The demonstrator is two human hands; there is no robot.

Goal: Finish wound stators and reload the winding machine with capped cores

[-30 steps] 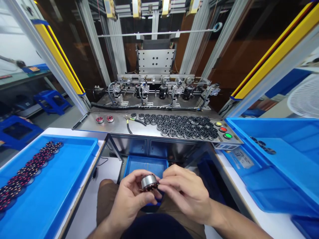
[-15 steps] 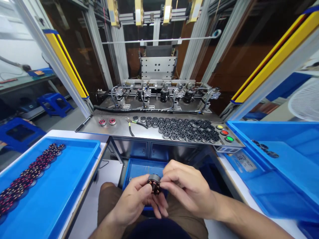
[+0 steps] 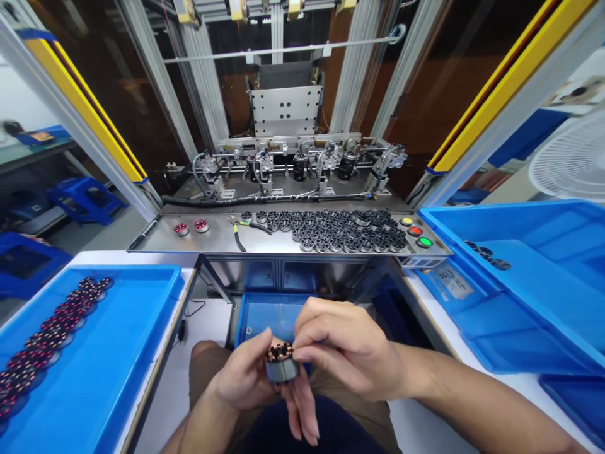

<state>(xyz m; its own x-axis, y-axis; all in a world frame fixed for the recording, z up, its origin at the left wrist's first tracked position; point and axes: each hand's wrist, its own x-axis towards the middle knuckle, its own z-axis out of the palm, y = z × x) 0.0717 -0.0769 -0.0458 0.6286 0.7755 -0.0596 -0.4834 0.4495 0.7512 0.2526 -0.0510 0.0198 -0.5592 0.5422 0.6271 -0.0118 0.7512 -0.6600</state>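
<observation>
Turned over since half a second ago, the short grey metal cylinder with copper windings (image 3: 282, 367) now shows its wound end upward, where before this end was facing toward me and downward. Its smooth metal wall is now below, and the longer fingers of my left hand (image 3: 250, 372) point down more than earlier. I keep this hand grasping the cylinder from its left side and from underneath, above my lap. My right hand (image 3: 347, 350) is just beside it, with thumb and forefinger pinched together at the right edge of the wound end; whether some thin wire is between these fingers, I cannot tell.

Beyond the hands is a shiny metal counter (image 3: 212, 243). On it stand two silver rings with red tops (image 3: 201, 226) at the left, then a pair of pliers with black and yellow-green handles (image 3: 240, 239), lying spread, and next to them a crowded group of black-and-silver slotted rings (image 3: 338, 232). At its right end are yellow, red and green round push buttons (image 3: 415, 231).

To my left, a shallow blue plastic tray (image 3: 123, 340) carries a long band of dark red-and-copper wound pieces (image 3: 61, 321). To my right, a blue plastic bin (image 3: 558, 271) contains several dark round pieces (image 3: 486, 253).
</observation>
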